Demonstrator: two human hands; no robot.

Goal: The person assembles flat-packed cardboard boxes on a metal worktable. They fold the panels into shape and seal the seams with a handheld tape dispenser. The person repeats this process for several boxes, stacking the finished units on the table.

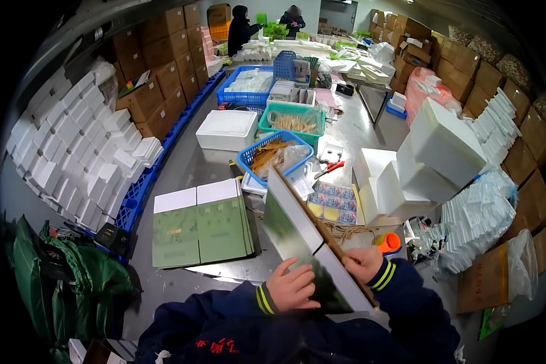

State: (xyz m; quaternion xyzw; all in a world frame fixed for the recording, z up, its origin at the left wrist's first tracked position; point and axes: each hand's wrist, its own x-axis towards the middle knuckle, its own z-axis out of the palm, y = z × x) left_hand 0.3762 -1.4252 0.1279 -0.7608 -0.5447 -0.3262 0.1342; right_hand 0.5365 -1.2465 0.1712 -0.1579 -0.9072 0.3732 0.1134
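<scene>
A flat printed cardboard panel [292, 233], green and white in front with a brown edge, stands tilted on the table before me. My right hand [363, 264] is closed on its upper brown edge. My left hand [292, 286] has its fingers spread, against the panel's printed face near its lower left side. To the left lies a stack of matching green and white flat cardboard sheets [201, 227], apart from both hands. The panel hides part of the tabletop behind it.
Behind the panel are a blue basket [249, 162] of brown strips, a green basket [314, 136], a white foam box [226, 129] and red-handled scissors [329, 168]. Foam boxes [440, 148] pile up at right, near an orange tape roll [387, 242]. Two people work far off.
</scene>
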